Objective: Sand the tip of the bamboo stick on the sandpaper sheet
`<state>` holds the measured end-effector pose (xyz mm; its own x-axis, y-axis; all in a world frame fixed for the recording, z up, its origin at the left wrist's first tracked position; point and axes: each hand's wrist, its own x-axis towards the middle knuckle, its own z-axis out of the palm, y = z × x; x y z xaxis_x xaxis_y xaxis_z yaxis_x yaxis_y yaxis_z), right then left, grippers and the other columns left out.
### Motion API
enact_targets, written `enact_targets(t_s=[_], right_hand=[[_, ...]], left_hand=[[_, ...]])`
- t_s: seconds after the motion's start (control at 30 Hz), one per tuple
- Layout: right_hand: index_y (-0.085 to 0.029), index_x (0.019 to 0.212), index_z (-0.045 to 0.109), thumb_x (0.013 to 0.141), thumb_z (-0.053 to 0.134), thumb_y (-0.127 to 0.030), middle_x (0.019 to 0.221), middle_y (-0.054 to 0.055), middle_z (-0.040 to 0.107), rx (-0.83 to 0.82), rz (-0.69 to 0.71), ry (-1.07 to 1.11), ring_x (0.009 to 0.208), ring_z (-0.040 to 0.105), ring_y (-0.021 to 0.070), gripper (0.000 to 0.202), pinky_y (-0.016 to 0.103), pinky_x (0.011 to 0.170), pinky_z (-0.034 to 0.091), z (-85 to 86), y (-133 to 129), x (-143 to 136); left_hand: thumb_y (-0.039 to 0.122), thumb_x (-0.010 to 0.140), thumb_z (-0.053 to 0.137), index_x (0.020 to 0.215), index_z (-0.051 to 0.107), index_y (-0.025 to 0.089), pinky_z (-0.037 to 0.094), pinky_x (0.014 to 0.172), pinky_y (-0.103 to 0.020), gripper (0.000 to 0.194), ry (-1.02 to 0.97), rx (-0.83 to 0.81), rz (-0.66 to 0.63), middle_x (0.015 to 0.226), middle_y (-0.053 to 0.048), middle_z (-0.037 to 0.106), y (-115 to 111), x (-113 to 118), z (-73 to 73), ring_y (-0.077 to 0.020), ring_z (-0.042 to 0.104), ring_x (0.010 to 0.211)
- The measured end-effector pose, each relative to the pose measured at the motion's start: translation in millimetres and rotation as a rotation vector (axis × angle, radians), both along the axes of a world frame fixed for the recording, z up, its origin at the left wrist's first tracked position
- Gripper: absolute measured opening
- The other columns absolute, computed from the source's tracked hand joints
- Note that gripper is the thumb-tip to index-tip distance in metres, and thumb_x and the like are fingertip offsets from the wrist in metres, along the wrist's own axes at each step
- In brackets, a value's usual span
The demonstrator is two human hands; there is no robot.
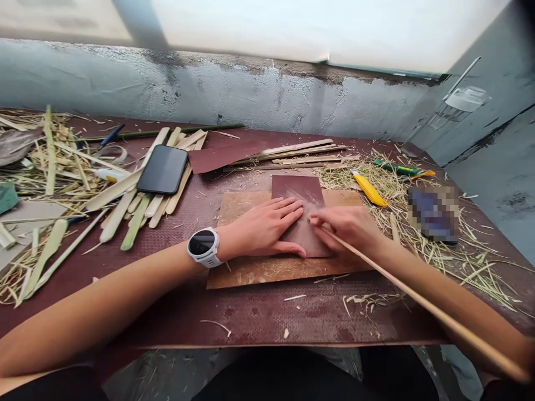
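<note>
My left hand (267, 225) lies flat, fingers stretched out, on the left part of a dark red-brown sheet (297, 186) that looks like sandpaper. Pale dust covers the sheet's middle. Beneath it is a thin wooden board (251, 274). Over the sheet's right part, my right hand (345, 225) is closed around one end of a long thin wooden stick (401, 284). The stick's tip is near the sheet's surface, and its other end reaches back toward the lower right, along my right forearm. A white watch is on my left wrist.
Left of the board lie a black phone (163, 169) on flat bamboo strips (119, 217) and a heap of shavings. Behind are another dark sheet (223, 156) and strips. To the right, a yellow cutter (370, 188) and a blurred dark object (433, 214) rest among shavings.
</note>
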<state>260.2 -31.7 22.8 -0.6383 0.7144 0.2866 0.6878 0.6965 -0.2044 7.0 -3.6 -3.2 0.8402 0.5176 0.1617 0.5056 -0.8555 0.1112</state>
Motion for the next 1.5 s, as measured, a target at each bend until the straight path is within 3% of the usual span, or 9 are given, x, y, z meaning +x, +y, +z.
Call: enact_targets(t_s=[0.23,0.4,0.53,0.7,0.83,1.0,1.17,1.33,1.5], right_hand=[[-0.02,0.089,0.073,0.101,0.053,-0.028,0.082,0.007,0.079,0.044,-0.037,-0.013,0.069,0.069,0.0168,0.024,0.027,0.064,0.043,-2.5,0.7,3.7],[-0.022,0.091,0.074,0.1,0.057,-0.035,0.078,0.004,0.078,-0.048,0.097,0.011,0.066,0.067,0.0149,0.023,0.026,0.063,0.042,-5.3,-2.4,2.6],[-0.02,0.087,0.073,0.099,0.056,-0.032,0.078,0.006,0.077,0.031,-0.077,0.009,0.065,0.067,0.0162,0.024,0.028,0.062,0.04,-2.8,1.1,2.4],[-0.02,0.09,0.073,0.1,0.057,-0.035,0.08,0.004,0.078,-0.059,0.089,-0.007,0.064,0.067,0.0146,0.024,0.027,0.061,0.04,-2.7,-1.1,0.5],[-0.019,0.083,0.071,0.102,0.052,-0.031,0.077,0.007,0.077,0.087,-0.105,-0.063,0.062,0.066,0.0163,0.029,0.029,0.057,0.036,-1.8,-0.8,1.1],[-0.021,0.089,0.071,0.101,0.056,-0.033,0.086,0.003,0.08,-0.125,0.167,0.009,0.069,0.069,0.0137,0.022,0.026,0.062,0.042,0.1,-2.0,0.5],[-0.019,0.089,0.071,0.099,0.056,-0.029,0.081,0.005,0.078,-0.01,0.016,0.027,0.067,0.068,0.0162,0.021,0.028,0.061,0.041,-1.4,3.5,2.6],[-0.02,0.088,0.071,0.1,0.059,-0.034,0.079,0.002,0.077,-0.242,0.17,0.127,0.062,0.063,0.0114,0.022,0.025,0.061,0.041,0.0,1.6,1.4],[-0.018,0.09,0.075,0.098,0.062,-0.032,0.072,0.002,0.075,-0.098,0.008,0.151,0.057,0.06,0.0112,0.021,0.025,0.058,0.039,-0.5,8.1,5.4]], left_hand=[[0.086,0.094,0.034,0.156,0.045,0.001,0.024,0.132,-0.042,0.105,-0.001,0.01,-0.002,0.166,-0.022,0.038,0.2,0.1,0.0,-0.0329,0.035,0.157],[0.086,0.095,0.033,0.156,0.045,0.001,0.025,0.132,-0.043,0.105,0.003,-0.003,-0.011,0.166,-0.022,0.037,0.4,-0.1,0.0,-0.033,0.035,0.157],[0.087,0.094,0.036,0.155,0.047,0.003,0.025,0.131,-0.043,0.104,-0.003,0.001,-0.002,0.165,-0.022,0.039,0.4,0.5,0.2,-0.0327,0.036,0.157],[0.087,0.094,0.032,0.155,0.047,0.003,0.026,0.131,-0.042,0.105,-0.002,-0.006,-0.004,0.165,-0.022,0.039,0.8,1.1,0.3,-0.0325,0.036,0.157],[0.088,0.093,0.029,0.154,0.047,0.0,0.024,0.132,-0.041,0.109,-0.003,0.002,-0.004,0.165,-0.023,0.039,0.9,1.3,1.2,-0.0335,0.036,0.156],[0.086,0.095,0.028,0.156,0.045,0.002,0.025,0.132,-0.042,0.105,0.008,-0.008,-0.006,0.166,-0.021,0.038,0.5,0.7,0.9,-0.0323,0.035,0.157],[0.088,0.094,0.032,0.155,0.047,0.003,0.026,0.131,-0.043,0.105,-0.01,0.003,0.003,0.165,-0.022,0.039,0.7,0.9,-0.3,-0.0321,0.035,0.157],[0.087,0.095,0.028,0.155,0.046,0.001,0.025,0.132,-0.042,0.107,-0.003,0.004,-0.008,0.166,-0.022,0.039,1.0,0.6,-1.1,-0.0329,0.036,0.157],[0.088,0.093,0.028,0.154,0.047,0.0,0.023,0.132,-0.041,0.109,-0.002,0.01,0.007,0.165,-0.022,0.04,0.6,0.9,-0.3,-0.0331,0.036,0.156]])
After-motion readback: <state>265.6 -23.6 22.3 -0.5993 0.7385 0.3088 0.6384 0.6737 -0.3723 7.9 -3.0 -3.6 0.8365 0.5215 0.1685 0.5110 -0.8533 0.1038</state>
